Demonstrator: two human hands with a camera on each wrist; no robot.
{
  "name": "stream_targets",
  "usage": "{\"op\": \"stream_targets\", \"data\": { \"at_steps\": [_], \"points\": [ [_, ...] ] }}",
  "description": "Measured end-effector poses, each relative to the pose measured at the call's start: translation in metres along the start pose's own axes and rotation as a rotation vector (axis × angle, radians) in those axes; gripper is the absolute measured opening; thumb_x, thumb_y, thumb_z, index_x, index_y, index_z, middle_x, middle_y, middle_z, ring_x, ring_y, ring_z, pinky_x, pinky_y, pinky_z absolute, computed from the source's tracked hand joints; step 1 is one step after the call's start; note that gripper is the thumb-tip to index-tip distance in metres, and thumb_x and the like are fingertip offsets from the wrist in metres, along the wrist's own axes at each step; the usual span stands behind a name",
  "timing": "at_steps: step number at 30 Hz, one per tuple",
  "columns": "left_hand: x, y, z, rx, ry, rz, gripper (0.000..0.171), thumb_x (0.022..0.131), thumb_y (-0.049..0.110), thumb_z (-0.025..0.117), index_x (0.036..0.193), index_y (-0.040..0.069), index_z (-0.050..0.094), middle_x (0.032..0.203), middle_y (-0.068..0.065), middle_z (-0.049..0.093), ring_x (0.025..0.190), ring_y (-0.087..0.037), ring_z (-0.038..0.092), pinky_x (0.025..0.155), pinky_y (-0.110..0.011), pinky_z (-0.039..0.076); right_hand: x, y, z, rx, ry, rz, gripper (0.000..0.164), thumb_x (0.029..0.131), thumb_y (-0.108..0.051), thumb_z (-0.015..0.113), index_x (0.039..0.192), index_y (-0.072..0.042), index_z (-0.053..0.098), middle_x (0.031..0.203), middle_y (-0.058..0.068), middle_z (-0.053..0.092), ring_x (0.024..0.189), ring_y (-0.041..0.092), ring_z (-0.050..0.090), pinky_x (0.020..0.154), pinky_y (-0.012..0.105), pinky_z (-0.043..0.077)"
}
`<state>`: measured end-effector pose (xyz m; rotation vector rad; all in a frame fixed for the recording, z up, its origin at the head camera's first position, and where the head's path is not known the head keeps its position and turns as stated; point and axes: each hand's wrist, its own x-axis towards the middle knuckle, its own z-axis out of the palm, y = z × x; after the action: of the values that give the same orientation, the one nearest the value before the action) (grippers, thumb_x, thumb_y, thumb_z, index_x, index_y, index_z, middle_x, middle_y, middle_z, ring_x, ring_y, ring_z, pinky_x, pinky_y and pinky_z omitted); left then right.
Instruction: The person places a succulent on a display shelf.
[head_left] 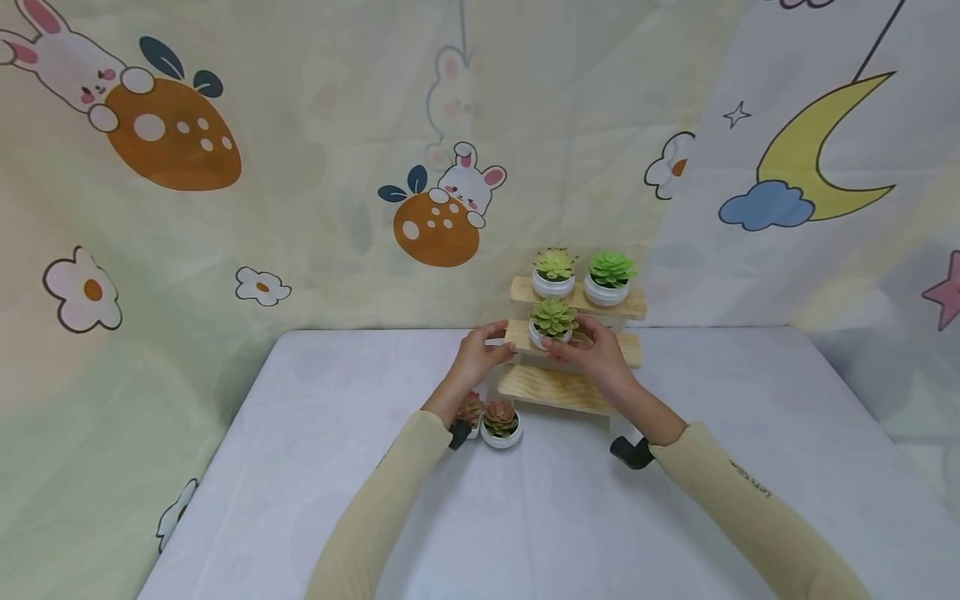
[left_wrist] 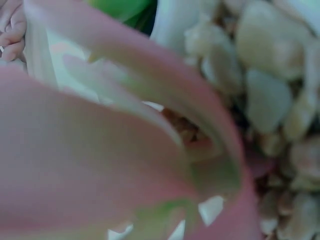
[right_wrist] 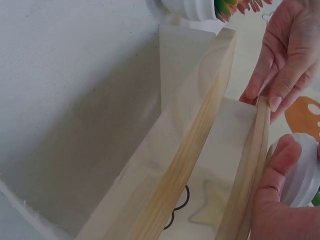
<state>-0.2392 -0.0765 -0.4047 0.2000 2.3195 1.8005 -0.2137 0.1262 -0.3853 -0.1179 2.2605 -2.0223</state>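
Observation:
A wooden tiered stand has three pale plank steps. With its right fingers and thumb my right hand (head_left: 603, 360) grips a white pot with a green succulent (head_left: 553, 317), close over the middle step (head_left: 627, 350). My left hand (head_left: 474, 360) pinches the left end of that same step; in the right wrist view its thumb (right_wrist: 276, 102) lies against the plank's edge. On the top step (head_left: 636, 307) sit two more potted succulents, one yellow-green (head_left: 555, 265), one bright green (head_left: 611, 271). The bottom step (head_left: 558, 387) bears nothing.
Two reddish succulents in white pots stand by the stand's lower left, one (head_left: 500, 421) in plain sight, the other (head_left: 470, 408) partly behind my left wrist. Pinkish leaves (left_wrist: 90, 165) and pebbles (left_wrist: 270, 100) fill the left wrist view. A printed cloth (head_left: 315, 167) hangs behind the white table (head_left: 337, 400).

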Motion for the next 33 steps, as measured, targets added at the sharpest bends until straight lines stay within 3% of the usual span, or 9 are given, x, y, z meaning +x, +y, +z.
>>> {"op": "stream_targets", "data": {
  "at_steps": [7, 18, 24, 28, 33],
  "points": [
    [-0.001, 0.0004, 0.0007, 0.008, 0.001, 0.012, 0.052, 0.096, 0.002, 0.061, 0.144, -0.004, 0.043, 0.133, -0.024, 0.054, 0.108, -0.034, 0.065, 0.088, -0.03, 0.058, 0.0022, 0.0003, -0.0006, 0.008, 0.007, 0.034, 0.063, 0.088, -0.022, 0.075, 0.139, -0.001, 0.044, 0.13, 0.016, 0.05, 0.086, 0.008, 0.068, 0.079, 0.022, 0.059],
    [-0.0021, 0.0016, 0.0014, 0.007, 0.006, 0.012, 0.052, 0.095, 0.001, 0.061, 0.144, -0.004, 0.044, 0.134, -0.025, 0.054, 0.109, -0.035, 0.065, 0.087, -0.03, 0.058, 0.003, -0.0008, 0.0004, 0.032, 0.0, 0.046, 0.062, 0.089, -0.015, 0.073, 0.14, 0.001, 0.042, 0.125, 0.016, 0.051, 0.078, 0.008, 0.068, 0.075, 0.025, 0.06],
    [-0.0018, 0.0029, -0.0008, 0.005, 0.004, 0.007, 0.052, 0.095, 0.003, 0.061, 0.144, -0.003, 0.043, 0.135, -0.024, 0.053, 0.11, -0.034, 0.065, 0.087, -0.03, 0.058, 0.0056, -0.0033, -0.0001, 0.002, -0.005, 0.071, 0.063, 0.09, -0.02, 0.073, 0.141, -0.001, 0.042, 0.125, 0.018, 0.052, 0.077, 0.009, 0.068, 0.074, 0.024, 0.06],
    [-0.0007, 0.0027, -0.0011, 0.01, 0.007, 0.011, 0.052, 0.095, 0.004, 0.061, 0.144, -0.003, 0.044, 0.135, -0.024, 0.053, 0.109, -0.034, 0.065, 0.087, -0.031, 0.058, 0.0058, -0.0046, -0.0009, -0.032, -0.007, 0.087, 0.07, 0.089, -0.021, 0.074, 0.145, -0.002, 0.037, 0.135, 0.02, 0.048, 0.097, 0.02, 0.067, 0.079, 0.023, 0.059],
    [-0.0001, -0.0002, 0.0002, 0.015, 0.007, 0.003, 0.052, 0.095, 0.004, 0.062, 0.144, -0.003, 0.044, 0.134, -0.023, 0.054, 0.108, -0.033, 0.066, 0.087, -0.03, 0.058, 0.001, -0.0026, -0.0022, -0.08, -0.01, 0.095, 0.082, 0.087, -0.019, 0.075, 0.15, 0.0, 0.025, 0.149, 0.022, 0.035, 0.126, 0.033, 0.05, 0.085, 0.015, 0.054]
  ]
}}
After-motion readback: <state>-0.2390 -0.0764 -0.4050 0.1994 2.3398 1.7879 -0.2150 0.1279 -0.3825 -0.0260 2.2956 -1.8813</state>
